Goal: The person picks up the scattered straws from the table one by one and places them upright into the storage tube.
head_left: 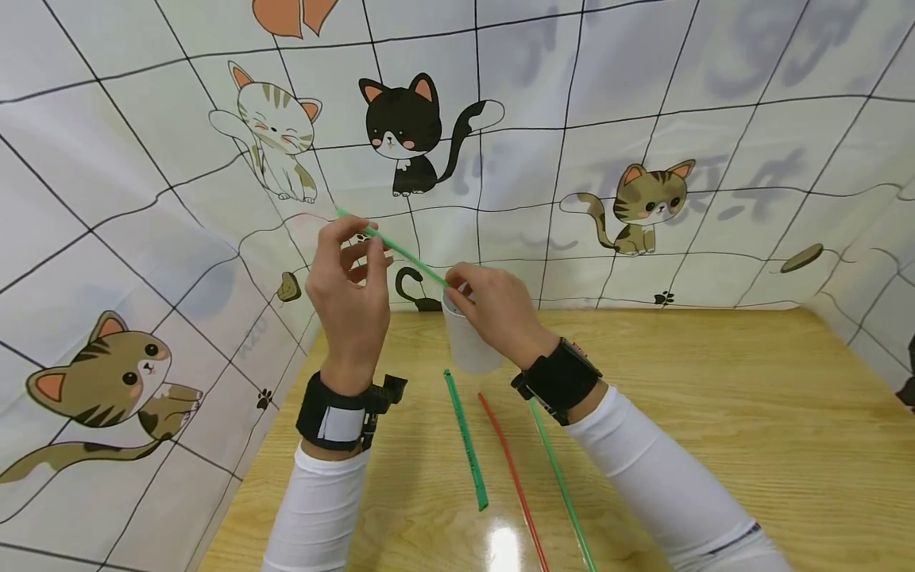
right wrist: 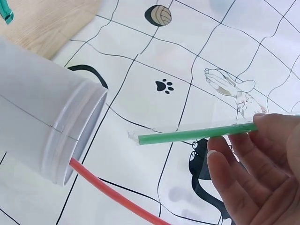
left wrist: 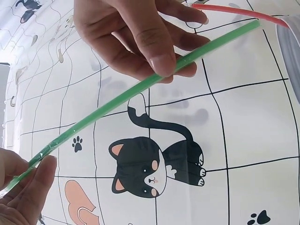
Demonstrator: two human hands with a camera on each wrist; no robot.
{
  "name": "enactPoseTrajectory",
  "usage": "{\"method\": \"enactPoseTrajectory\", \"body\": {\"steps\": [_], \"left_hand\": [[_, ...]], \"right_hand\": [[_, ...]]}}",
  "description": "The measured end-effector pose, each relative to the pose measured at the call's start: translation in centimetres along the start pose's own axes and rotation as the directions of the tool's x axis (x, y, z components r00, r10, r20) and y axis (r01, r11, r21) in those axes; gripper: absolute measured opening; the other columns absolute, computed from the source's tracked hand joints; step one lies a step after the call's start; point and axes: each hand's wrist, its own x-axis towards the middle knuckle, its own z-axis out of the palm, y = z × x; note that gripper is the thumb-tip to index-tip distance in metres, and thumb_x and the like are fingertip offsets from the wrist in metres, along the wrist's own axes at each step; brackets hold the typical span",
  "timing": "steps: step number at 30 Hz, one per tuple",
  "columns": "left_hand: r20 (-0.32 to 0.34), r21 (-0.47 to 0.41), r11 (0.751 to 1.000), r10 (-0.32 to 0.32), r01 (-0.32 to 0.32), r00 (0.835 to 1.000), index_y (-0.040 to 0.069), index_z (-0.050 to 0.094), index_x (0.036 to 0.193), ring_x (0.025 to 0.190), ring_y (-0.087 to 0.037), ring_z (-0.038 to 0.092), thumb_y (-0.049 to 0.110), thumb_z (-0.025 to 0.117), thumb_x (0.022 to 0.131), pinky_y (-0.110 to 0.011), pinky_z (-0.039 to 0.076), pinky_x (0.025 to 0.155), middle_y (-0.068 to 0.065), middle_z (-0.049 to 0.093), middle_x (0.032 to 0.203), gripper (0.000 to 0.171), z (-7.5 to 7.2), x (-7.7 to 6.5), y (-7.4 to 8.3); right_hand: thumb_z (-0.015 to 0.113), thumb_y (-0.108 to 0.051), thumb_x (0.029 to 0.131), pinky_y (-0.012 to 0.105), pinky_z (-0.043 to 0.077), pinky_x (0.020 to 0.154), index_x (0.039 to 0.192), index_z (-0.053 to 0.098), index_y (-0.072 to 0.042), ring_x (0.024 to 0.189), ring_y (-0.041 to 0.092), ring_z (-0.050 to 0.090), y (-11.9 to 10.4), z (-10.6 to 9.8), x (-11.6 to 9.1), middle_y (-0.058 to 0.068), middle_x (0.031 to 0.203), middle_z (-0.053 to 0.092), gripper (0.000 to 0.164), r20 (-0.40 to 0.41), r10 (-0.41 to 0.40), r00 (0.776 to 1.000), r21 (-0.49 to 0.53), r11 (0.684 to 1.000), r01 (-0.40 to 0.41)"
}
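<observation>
a: where's our straw (head_left: 411,259), and how are we gripping it?

b: it's in the air, up at eleven o'clock from the cup (head_left: 468,343), slanting from ten o'clock down to four. our left hand (head_left: 350,286) pinches it near the upper end, our right hand (head_left: 500,306) pinches it farther down; both grips are narrow.

a: is it bare?

b: no, clear film (right wrist: 132,136) shows past its lower tip. we'd judge that we're working on that film, though we can't tell whether our left fingertips have film alone or straw too.

a: so how do we do it well?

b: we'd go lightly with the right so the tube doesn't crush, catch only film with the left, and pull straight towards ten o'clock. a sideways tug could bend it.

a: any hazard?

b: the cup, just below our right hand, holds a red straw (right wrist: 117,196); a bump could tip both.
</observation>
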Motion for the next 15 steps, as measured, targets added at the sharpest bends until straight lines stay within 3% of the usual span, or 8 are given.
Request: {"method": "enactPoseTrajectory", "body": {"steps": [7, 15], "left_hand": [[-0.037, 0.028, 0.999, 0.03, -0.029, 0.999, -0.005, 0.058, 0.109, 0.081, -0.024, 0.073, 0.01, 0.057, 0.096, -0.015, 0.056, 0.067, -0.017, 0.067, 0.102, 0.02, 0.3, 0.2, 0.0], [-0.029, 0.063, 0.996, 0.063, -0.061, 0.998, -0.004, 0.058, 0.109, 0.083, -0.022, 0.073, 0.012, 0.057, 0.096, -0.016, 0.057, 0.069, -0.016, 0.066, 0.102, 0.02, 0.6, 0.2, 0.0]], "right_hand": [[0.06, -0.028, 0.096, 0.032, 0.053, 0.07, 0.108, 0.067, -0.013, 0.087, 0.02, 0.07, -0.1, -0.9, -0.1, 0.004, 0.101, 0.073, 0.021, -0.023, 0.032, 0.999, 0.025, 0.999, -0.032], [0.056, -0.03, 0.098, 0.032, 0.052, 0.071, 0.107, 0.067, -0.013, 0.086, 0.02, 0.069, 0.1, -2.8, -0.3, 0.005, 0.1, 0.072, 0.022, -0.087, 0.051, 0.995, 0.078, 0.996, -0.044]]}}
